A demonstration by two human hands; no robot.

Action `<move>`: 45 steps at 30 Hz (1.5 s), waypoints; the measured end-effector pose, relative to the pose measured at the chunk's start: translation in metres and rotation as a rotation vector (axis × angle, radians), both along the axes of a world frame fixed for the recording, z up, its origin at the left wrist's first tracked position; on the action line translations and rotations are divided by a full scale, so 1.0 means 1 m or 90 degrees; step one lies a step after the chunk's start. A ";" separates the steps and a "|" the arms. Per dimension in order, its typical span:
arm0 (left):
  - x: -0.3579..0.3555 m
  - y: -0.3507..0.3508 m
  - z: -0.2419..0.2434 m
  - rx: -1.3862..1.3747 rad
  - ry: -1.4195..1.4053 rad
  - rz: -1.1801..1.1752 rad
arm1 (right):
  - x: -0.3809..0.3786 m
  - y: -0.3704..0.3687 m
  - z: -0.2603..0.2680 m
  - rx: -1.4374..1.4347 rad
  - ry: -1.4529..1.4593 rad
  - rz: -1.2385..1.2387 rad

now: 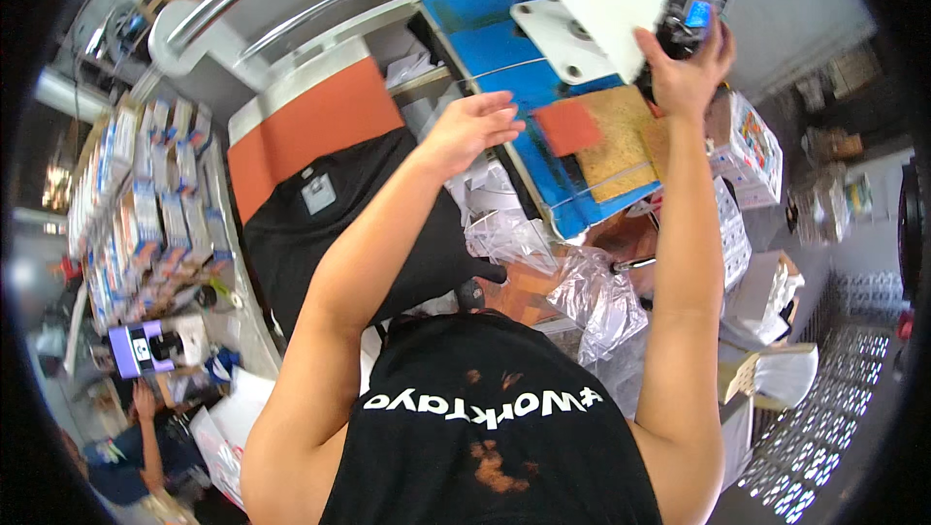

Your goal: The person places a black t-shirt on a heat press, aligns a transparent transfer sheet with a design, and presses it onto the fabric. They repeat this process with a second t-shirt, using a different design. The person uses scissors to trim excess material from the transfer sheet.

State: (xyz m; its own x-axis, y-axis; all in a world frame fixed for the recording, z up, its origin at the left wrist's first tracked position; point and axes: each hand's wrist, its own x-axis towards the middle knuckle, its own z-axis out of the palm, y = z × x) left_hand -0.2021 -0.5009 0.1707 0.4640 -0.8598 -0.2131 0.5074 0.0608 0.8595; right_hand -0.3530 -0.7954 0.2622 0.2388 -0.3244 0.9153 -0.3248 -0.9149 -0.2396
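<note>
My right hand [687, 78] spans the lower end of a black control unit [676, 34] with a lit blue display, its thumb on one side and its fingers on the other. The unit is attached beside a white machine plate [611, 5]. My left hand [473, 125] is in the air near the edge of a blue board [494, 45], holding nothing, with its fingers extended. On the board lie a tan pad [622, 132] and a small red-orange square [567, 128]. A black T-shirt [371, 169] with a pale neck label is spread over an orange press pad [313, 125], under my left forearm.
Metal bars [342, 1] run above the press pad. Stacked small boxes [145, 212] crowd the left side, near a purple device [134, 349] and another person's arm [149, 430]. Clear plastic [604, 299] hangs below the blue board. Cartons [764, 292] line the right.
</note>
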 end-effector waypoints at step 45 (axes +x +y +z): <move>-0.020 0.594 0.163 0.039 -0.498 0.426 | -0.015 0.179 0.093 0.336 0.490 0.598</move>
